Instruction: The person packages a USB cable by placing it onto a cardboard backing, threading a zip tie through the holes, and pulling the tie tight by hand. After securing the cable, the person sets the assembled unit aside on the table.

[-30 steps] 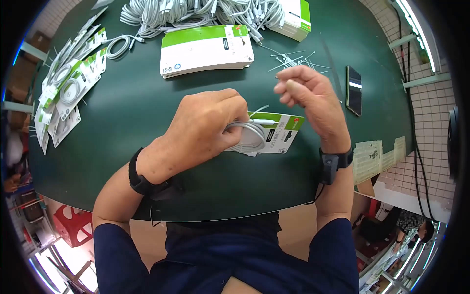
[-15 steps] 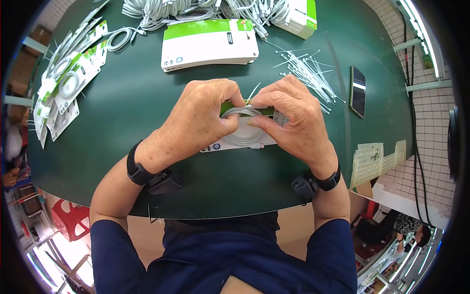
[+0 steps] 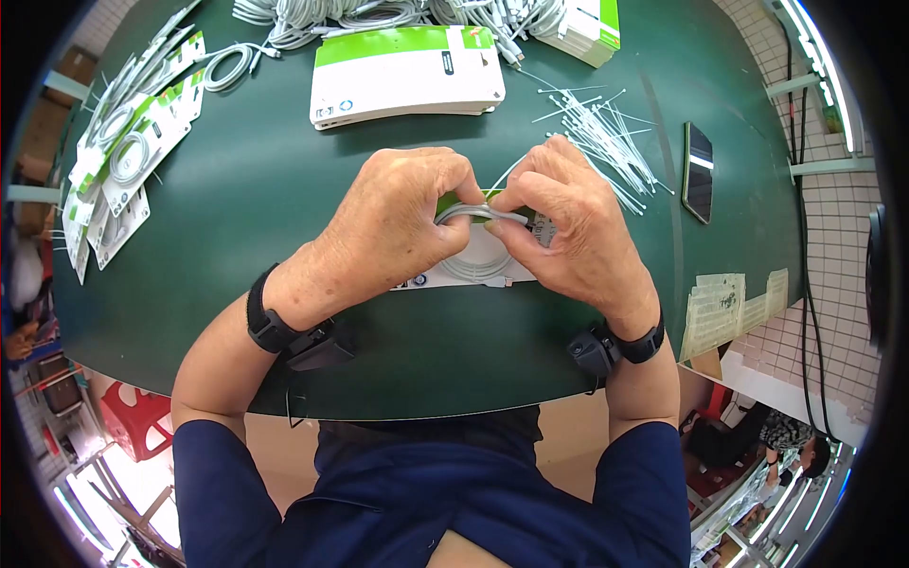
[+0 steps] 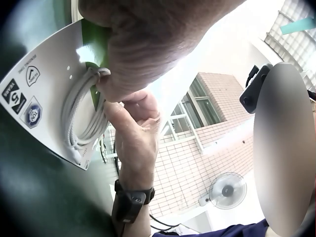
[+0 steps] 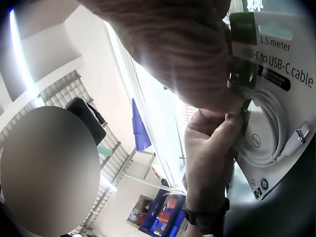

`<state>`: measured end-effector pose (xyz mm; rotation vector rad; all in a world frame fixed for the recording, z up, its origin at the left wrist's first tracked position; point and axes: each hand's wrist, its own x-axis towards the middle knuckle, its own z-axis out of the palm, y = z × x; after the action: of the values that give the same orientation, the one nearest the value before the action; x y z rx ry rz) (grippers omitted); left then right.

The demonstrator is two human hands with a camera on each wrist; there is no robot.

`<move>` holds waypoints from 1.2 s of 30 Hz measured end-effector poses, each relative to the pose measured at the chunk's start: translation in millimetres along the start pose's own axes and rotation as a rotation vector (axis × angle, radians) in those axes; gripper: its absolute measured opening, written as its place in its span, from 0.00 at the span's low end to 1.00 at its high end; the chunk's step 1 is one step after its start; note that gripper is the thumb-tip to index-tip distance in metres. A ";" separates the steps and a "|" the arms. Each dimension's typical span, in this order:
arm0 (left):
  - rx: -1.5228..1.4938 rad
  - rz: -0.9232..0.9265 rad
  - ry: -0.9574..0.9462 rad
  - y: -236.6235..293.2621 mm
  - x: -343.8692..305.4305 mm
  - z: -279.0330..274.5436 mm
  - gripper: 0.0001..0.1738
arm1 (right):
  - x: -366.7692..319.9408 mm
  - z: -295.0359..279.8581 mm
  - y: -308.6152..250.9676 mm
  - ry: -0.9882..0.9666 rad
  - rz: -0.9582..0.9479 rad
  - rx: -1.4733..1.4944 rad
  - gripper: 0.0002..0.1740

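Observation:
A coiled white cable [image 3: 471, 268] lies against a green-and-white card [image 3: 437, 277] in front of the person. The left hand [image 3: 393, 213] pinches the coil's upper left side between thumb and forefinger. Close beside it, the right hand [image 3: 573, 227] pinches at the top of the coil, where a thin white tie [image 3: 505, 176] sticks up between the hands. In the right wrist view the card [image 5: 276, 54] reads USB-C cable, and a plug [image 5: 297, 138] rests on its lower part. The left wrist view shows the coil [image 4: 79, 113] with both thumbs at its edge.
A stack of cards [image 3: 407, 80] lies beyond the hands, with heaped cables [image 3: 369, 13] and a box [image 3: 589, 30] behind. Loose ties [image 3: 606, 142] and a phone [image 3: 698, 173] are at the right. Cards with cables [image 3: 128, 156] overlap at the left.
The right hand has come in from the right, where it was raised off the card, and now pinches at the coil's top beside the left hand. The loose ties are uncovered.

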<state>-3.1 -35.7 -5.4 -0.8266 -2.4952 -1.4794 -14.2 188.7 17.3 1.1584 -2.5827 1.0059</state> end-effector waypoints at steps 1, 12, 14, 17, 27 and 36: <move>-0.005 -0.010 -0.004 -0.2 -0.4 0.9 0.08 | -0.2 0.0 0.8 0.000 0.002 0.001 0.14; -0.020 -0.127 -0.049 -0.1 -2.3 -0.2 0.08 | -1.8 4.6 -3.4 0.053 0.172 0.040 0.10; -0.062 -0.093 -0.006 -0.1 -2.4 2.9 0.07 | -1.2 10.1 -7.1 0.092 0.224 0.066 0.10; -0.071 -0.073 -0.001 -0.9 -3.1 5.3 0.07 | -2.5 14.5 -9.1 0.182 0.325 0.108 0.09; -0.023 -0.132 -0.052 2.1 -1.6 3.1 0.07 | -2.0 18.2 -1.5 0.147 0.023 -0.017 0.06; -0.083 -0.227 -0.116 5.2 -3.6 3.2 0.08 | -1.1 24.5 3.4 0.274 -0.144 -0.162 0.10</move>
<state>3.1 -32.5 -4.3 -0.6783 -2.7059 -1.6603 -12.4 175.7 -3.7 1.0653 -2.2848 0.8410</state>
